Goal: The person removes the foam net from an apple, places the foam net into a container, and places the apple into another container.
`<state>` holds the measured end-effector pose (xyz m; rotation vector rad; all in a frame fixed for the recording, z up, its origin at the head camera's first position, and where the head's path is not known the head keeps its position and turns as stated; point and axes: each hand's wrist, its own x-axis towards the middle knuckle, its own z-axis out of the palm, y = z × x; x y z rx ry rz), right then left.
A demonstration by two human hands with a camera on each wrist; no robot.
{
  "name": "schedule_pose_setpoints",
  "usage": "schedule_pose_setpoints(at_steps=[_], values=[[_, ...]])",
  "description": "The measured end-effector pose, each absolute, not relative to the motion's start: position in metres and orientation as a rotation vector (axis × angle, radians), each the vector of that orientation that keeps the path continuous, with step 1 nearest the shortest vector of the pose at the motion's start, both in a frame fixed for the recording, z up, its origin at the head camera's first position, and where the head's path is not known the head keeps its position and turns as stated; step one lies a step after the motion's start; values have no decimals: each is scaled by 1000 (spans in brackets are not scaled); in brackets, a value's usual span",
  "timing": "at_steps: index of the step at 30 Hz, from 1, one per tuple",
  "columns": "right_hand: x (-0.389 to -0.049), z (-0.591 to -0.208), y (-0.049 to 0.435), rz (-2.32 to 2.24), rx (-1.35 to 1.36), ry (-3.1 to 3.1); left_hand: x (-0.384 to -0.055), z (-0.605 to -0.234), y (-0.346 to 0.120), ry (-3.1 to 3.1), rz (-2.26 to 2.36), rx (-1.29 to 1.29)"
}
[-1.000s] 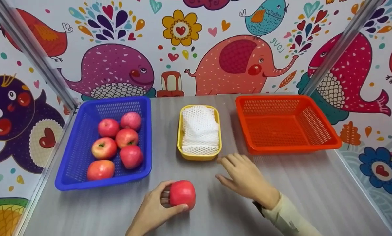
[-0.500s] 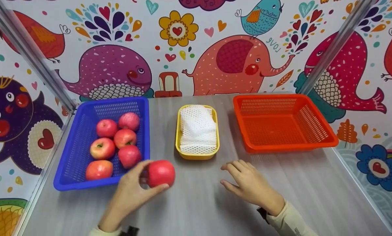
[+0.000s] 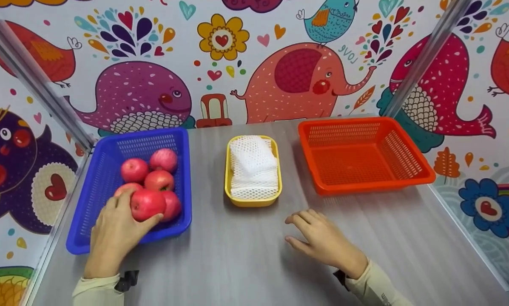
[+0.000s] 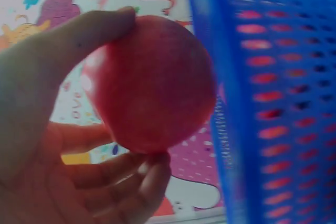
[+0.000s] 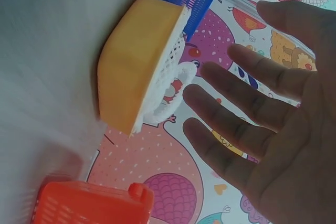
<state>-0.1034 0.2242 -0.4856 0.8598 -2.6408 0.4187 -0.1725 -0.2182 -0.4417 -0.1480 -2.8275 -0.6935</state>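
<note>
My left hand [image 3: 117,229] grips a red apple [image 3: 147,205] over the front part of the blue basket [image 3: 186,178]. In the left wrist view the thumb and fingers curl round the apple [image 4: 152,82], close beside the basket's wall [image 4: 273,103]. Several other apples lie in the basket, among them one at the back right [image 3: 163,160]; the held apple and my hand partly hide those behind. My right hand [image 3: 322,240] hovers over the table in front of the yellow tray [image 3: 252,203], holding nothing. Its fingers [image 5: 236,129] spread loosely apart in the right wrist view.
White foam net sleeves [image 3: 254,165] lie stacked in the yellow tray, mid-table. To the right stands a red-orange basket [image 3: 365,187] with nothing in it. Walls printed with cartoon animals [image 3: 297,85] and metal corner posts [image 3: 428,63] border the grey table [image 3: 237,259].
My left hand has carried the apple leftward from the front middle of the table to over the blue basket. The right hand has hardly moved; the head view has shifted slightly.
</note>
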Motion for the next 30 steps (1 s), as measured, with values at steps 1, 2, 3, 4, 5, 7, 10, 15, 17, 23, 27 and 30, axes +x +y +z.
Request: schedule_pose_setpoints(at_steps=[1, 2, 3, 4, 5, 7, 10, 15, 17, 23, 27, 30], values=[[-103, -486, 224, 417, 864, -2646, -173, -445, -220, -2849, -682, -152], [-103, -487, 223, 418, 869, -2654, -174, -449, -222, -2873, -676, -154], [-103, -487, 223, 420, 874, -2661, -174, -451, -223, -2897, -673, -154], [-102, -488, 222, 424, 878, -2667, -174, -453, -224, -2918, -672, -152], [-102, -488, 222, 427, 879, -2675, -174, -455, -225, -2942, -673, -151], [-102, -489, 221, 436, 876, -2682, -175, -457, -226, -2980, -676, -153], [-101, -490, 220, 445, 869, -2684, -174, -458, -228, -3011, -691, -167], [-102, -492, 220, 451, 878, -2679, -171, -460, -229, -3017, -741, -201], [-102, -493, 220, 453, 882, -2678, -169, -460, -229, -2998, -757, -216], [-102, -492, 222, 461, 872, -2663, -161, -455, -218, -2869, -811, -261], [-100, -490, 222, 471, 864, -2651, -148, -452, -199, -2730, -845, -284], [-98, -491, 222, 474, 859, -2651, -135, -451, -182, -2644, -849, -327]])
